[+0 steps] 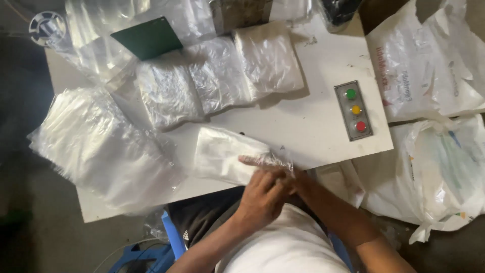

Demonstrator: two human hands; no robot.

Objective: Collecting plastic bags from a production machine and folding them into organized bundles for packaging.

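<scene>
A clear plastic bag with white folded contents point(222, 154) lies at the near edge of the white table point(313, 121). My left hand point(262, 194) covers my right hand point(288, 174) at the bag's right end, and both pinch the crinkled open end. Fingertips of one hand reach onto the bag. Most of my right hand is hidden under the left.
A loose heap of clear bags point(101, 146) sits at the table's left. Three filled bags point(222, 76) lie in a row farther back, beside a green card point(149, 36). A panel with green, yellow and red buttons point(354, 109) is at right. White sacks point(439, 167) stand off the right edge.
</scene>
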